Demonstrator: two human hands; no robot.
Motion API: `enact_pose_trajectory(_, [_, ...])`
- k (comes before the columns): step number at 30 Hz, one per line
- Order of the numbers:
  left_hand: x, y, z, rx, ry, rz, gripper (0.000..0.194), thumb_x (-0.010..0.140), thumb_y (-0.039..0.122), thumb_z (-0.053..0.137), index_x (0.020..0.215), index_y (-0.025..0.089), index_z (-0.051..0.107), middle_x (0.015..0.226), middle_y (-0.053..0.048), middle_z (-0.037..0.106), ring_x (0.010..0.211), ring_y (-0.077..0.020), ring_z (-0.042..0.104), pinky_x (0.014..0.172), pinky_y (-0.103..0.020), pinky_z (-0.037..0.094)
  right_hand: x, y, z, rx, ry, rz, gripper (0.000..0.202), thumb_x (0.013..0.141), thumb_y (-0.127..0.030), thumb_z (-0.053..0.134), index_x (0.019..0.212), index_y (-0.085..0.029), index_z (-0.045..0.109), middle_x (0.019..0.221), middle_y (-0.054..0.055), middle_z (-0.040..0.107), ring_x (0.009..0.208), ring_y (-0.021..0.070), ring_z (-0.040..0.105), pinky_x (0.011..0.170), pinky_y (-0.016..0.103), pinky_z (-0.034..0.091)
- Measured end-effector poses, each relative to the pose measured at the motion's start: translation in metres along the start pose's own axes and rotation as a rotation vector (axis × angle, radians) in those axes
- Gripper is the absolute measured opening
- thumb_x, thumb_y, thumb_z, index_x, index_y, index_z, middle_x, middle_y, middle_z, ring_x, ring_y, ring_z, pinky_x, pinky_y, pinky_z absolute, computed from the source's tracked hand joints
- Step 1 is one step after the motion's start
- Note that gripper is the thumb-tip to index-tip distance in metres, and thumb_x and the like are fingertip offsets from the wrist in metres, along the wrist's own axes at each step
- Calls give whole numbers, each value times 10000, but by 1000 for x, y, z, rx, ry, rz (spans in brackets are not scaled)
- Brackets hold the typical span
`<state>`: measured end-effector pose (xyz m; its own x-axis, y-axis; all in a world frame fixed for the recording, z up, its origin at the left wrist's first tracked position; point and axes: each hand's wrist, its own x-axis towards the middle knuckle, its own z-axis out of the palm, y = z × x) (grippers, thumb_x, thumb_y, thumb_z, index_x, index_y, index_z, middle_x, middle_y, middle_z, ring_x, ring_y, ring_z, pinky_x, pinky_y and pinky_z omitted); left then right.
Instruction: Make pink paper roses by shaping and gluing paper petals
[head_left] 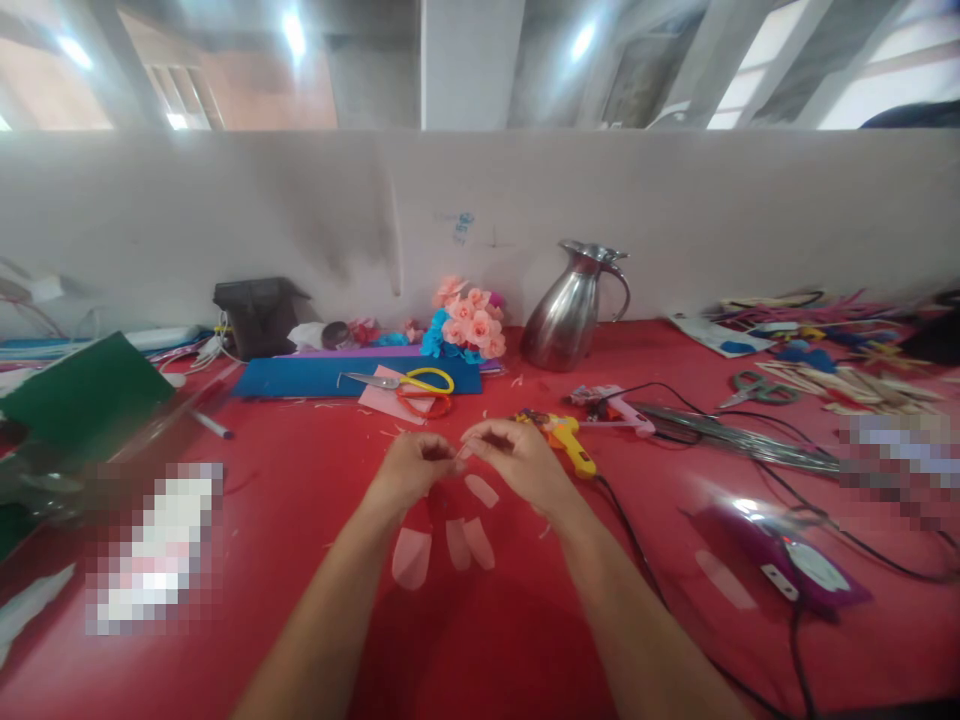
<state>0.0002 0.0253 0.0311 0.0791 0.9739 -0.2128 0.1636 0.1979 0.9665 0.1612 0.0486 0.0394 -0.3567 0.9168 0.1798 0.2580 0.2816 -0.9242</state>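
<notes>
My left hand (411,468) and my right hand (517,462) meet above the red table, fingertips nearly touching. Between them is a small pale pink piece (466,452), pinched by the fingers of both. Below my hands lie several pink paper petals: a wide one (412,558) at the left, an overlapping pair (471,545) in the middle and one (481,491) close under my right fingers. Just right of my right hand rests a yellow glue gun (576,448). Scissors with yellow and red handles (426,382) lie beyond my left hand, over pink paper.
Behind stand pink and blue paper flowers (472,325) and a steel jug (566,315). Blue sheets (300,378) lie back left, green card (90,390) further left. At right are wires (742,440), grey scissors (765,388), a purple device (795,565) and black cables.
</notes>
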Motion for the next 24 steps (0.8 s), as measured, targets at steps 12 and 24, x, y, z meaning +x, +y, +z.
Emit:
enact_pose_trajectory(12, [-4, 5, -3, -56, -53, -61, 169, 574, 298, 674, 654, 148, 672, 658, -40, 653, 613, -134, 555, 580, -242, 396, 0, 3, -4, -17, -7, -8, 136, 769, -262, 536, 751, -180, 643, 809, 35, 675, 775, 166, 611, 726, 292, 457])
enact_pose_trajectory(24, [0, 0, -2, -49, 16, -83, 120, 537, 241, 685, 602, 152, 636, 549, 5, 595, 514, -96, 504, 484, -205, 352, -1, 0, -5, -35, 13, -10, 130, 755, -275, 567, 798, -182, 647, 803, 36, 676, 765, 171, 609, 724, 305, 458])
